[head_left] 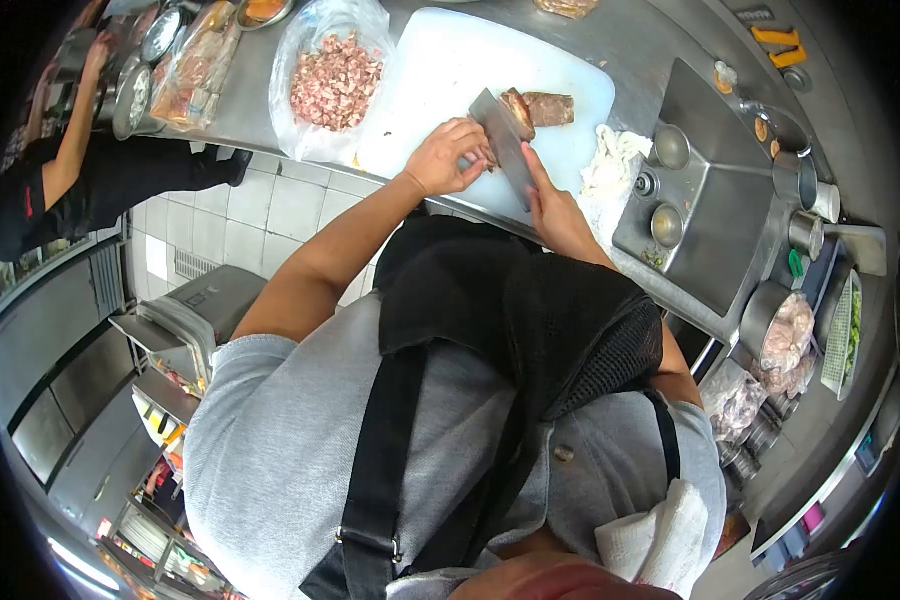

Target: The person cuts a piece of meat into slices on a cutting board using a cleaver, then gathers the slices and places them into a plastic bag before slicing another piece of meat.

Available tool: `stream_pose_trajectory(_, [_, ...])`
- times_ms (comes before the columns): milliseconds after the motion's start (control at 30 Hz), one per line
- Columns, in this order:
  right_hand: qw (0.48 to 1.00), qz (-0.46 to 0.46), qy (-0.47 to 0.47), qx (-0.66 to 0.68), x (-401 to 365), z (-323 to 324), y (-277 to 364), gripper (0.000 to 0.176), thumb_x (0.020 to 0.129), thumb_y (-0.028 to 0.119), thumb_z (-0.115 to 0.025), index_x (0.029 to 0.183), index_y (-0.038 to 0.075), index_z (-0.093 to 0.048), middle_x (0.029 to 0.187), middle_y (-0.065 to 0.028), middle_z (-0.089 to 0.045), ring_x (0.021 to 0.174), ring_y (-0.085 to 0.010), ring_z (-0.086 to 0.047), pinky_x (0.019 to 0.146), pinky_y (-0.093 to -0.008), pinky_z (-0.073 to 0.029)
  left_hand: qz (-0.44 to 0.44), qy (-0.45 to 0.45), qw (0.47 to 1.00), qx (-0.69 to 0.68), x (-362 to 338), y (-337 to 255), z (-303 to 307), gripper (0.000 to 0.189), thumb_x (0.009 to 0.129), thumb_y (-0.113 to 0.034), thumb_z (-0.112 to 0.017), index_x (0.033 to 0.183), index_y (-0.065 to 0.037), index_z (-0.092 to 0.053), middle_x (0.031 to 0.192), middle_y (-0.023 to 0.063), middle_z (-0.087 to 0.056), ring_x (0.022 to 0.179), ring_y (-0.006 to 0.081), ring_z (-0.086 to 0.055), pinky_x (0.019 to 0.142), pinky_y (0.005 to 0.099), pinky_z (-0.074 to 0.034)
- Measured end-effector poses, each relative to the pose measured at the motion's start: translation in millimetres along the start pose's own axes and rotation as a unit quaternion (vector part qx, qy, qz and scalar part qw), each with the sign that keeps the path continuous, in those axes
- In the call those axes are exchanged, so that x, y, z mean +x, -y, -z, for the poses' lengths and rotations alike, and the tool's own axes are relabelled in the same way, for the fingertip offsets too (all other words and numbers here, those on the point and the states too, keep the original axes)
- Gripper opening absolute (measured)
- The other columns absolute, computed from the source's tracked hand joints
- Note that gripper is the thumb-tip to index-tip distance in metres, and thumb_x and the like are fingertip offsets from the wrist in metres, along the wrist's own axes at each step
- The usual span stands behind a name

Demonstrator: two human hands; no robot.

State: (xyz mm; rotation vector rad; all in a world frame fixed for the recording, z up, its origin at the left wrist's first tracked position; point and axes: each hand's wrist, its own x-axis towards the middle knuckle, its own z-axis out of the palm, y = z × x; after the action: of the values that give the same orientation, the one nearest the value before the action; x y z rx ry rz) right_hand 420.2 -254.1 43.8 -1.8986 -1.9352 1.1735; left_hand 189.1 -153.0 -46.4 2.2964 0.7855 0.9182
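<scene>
My right hand [560,212] is closed round the handle of a wide cleaver [505,150], its blade standing over the white cutting board [430,60]. On the other side of the blade, my left hand [448,157] has its fingers curled on a small piece of meat, mostly hidden under the fingertips. A browned chunk of meat [517,113] lies against the blade's right side, and a darker piece [550,109] is just beyond it. Left of the board, a bowl lined with clear plastic [288,75] holds diced pink meat [336,82].
A crumpled white cloth [615,162] lies between the board and a steel sink [735,220] with two metal bowls. Bagged meat [198,70] is at the left. Another person [100,185] stands at the far left. Pots and bagged meat [788,335] are at the right.
</scene>
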Motion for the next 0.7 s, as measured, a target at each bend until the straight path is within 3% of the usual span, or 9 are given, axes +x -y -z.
stream_pose_trajectory(500, [0.998,-0.031,0.050,0.010,-28.0,17.9,-4.5,0.074,0.106,0.012,-0.050,0.168,0.031,-0.014,0.077,-0.0289,-0.070,0.074,-0.0492,-0.070,0.069,-0.0574,-0.052,0.005,0.004,1.000,0.000,-1.4,0.3,-0.5,0.028,0.079,-0.008,-0.078,0.105,-0.008,-0.069,0.114,0.0103,-0.066,0.112,0.0318,-0.063,0.100,0.0415,-0.052])
stream_pose_trajectory(700, [0.996,-0.046,0.054,-0.050,-32.7,25.3,8.1,0.072,0.107,0.012,-0.049,0.168,0.029,-0.014,0.074,-0.0282,-0.069,0.070,-0.0473,-0.069,0.065,-0.0559,-0.050,-0.003,0.010,1.000,0.007,0.1,1.2,0.3,0.023,0.080,-0.010,-0.078,0.101,-0.007,-0.069,0.113,0.0100,-0.066,0.110,0.0309,-0.062,0.097,0.0411,-0.053])
